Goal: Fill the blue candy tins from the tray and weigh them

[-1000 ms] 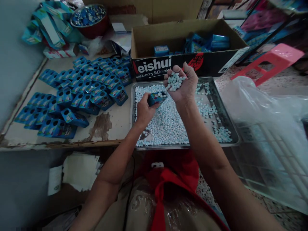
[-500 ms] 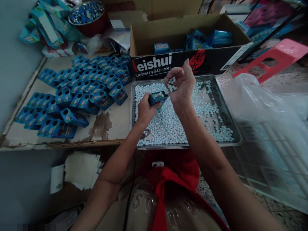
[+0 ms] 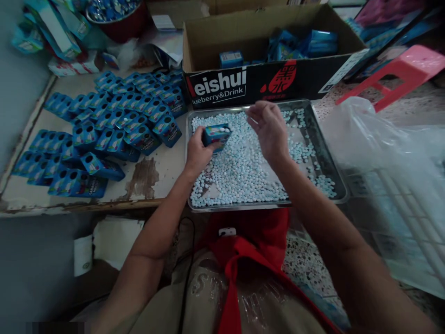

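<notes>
One camera sits up on the worker's head, facing forward and tipped steeply down. From close above, it looks past the red apron to the left hand and the right hand, both over the tray. The big carton lies farther off, and the wide view runs from the wall at left to the pink stool at right.

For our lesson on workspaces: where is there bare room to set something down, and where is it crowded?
On the table, a partly peeling strip is free between the blue boxes, the tray and the front edge. The tray's right side shows bare metal among scattered pellets. Crowded: the tray's left half and the table's back, around the bowl.
</notes>
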Tool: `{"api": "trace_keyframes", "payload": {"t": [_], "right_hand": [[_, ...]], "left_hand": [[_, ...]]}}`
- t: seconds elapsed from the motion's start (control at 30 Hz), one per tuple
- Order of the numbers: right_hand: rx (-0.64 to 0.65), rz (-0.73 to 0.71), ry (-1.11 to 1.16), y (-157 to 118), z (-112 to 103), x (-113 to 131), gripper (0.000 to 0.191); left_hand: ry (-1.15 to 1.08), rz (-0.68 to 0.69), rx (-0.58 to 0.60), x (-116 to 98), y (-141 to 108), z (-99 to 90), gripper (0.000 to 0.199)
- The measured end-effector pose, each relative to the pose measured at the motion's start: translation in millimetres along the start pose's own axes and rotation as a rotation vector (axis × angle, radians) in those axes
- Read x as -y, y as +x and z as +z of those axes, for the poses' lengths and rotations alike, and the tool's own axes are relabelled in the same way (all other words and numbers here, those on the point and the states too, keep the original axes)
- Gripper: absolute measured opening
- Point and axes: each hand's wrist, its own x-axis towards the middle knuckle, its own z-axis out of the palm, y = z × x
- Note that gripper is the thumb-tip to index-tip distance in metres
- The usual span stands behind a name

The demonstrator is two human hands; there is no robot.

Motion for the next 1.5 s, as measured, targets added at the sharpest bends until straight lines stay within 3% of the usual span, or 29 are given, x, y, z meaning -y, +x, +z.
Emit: {"api": "trace_keyframes", "payload": {"t": [0.07,0.13,0.27,0.33,0.4,0.57,0.63,0.7,0.73,0.8,0.9,0.97,1.03,1.1,1.33,1.5], "right_hand": [[0.161,-0.046,-0.312,-17.1,-26.4,-7.9,0.052],[0.439,-0.109,-0.639,-36.3,-44.2,-15.8,0.073],[0.946,-0.254,-0.923,-64.3,-46.8,-33.1,0.108],[1.067,-0.328,-0.954,-67.5,-40.5,-41.7,0.11],[1.095,-0.405,-0.98,-62.9,-34.9,-49.4,0.103],[1.055,-0.539,-1.105,-38.1,-22.5,-61.1,0.055],[1.047,-0.5,-1.148,-32.4,-16.0,-63.0,0.038],[0.948,-0.369,-1.152,-28.8,-9.1,-63.8,0.025],[0.842,-0.268,-1.123,-26.8,-5.8,-63.7,0.019],[0.511,-0.015,-0.963,-19.9,0.4,-61.1,0.016],[0.019,0.416,-0.397,-2.9,7.2,-48.3,0.028],[-0.097,0.619,0.038,8.3,10.0,-33.4,0.027],[-0.093,0.663,0.311,15.8,12.8,-16.6,0.022],[-0.07,0.584,0.398,19.0,17.2,-1.9,0.024],[0.059,0.333,0.404,19.2,40.0,13.6,0.051],[0.053,0.272,0.39,18.9,47.6,12.0,0.056]], "left_hand": [[0.016,0.014,0.011,6.5,2.3,-14.7,0.047],[0.016,0.013,-0.014,10.3,2.9,-27.9,0.048],[-0.023,0.013,-0.093,8.8,-1.5,-45.0,0.049],[-0.037,0.001,-0.054,7.6,-5.5,-49.8,0.048],[-0.03,-0.011,-0.044,8.3,-9.5,-53.0,0.049],[0.015,-0.014,-0.085,8.2,-16.3,-53.3,0.049],[0.056,-0.003,-0.056,1.4,-18.1,-50.9,0.047],[0.149,0.027,-0.012,-8.7,-19.5,-48.8,0.044],[0.213,0.046,0.005,-13.8,-20.0,-48.1,0.042],[0.333,0.07,0.026,-21.8,-20.5,-47.7,0.041],[0.309,0.013,0.061,-23.8,-21.4,-46.5,0.039],[0.192,-0.046,0.098,-19.5,-23.6,-43.0,0.038],[0.089,-0.088,0.129,-14.3,-27.0,-36.7,0.039],[0.034,-0.112,0.133,-11.1,-29.9,-28.5,0.042],[0.022,-0.089,0.141,-13.9,-26.8,-6.5,0.044],[0.011,-0.088,0.153,-14.9,-25.2,-1.3,0.04]]}}
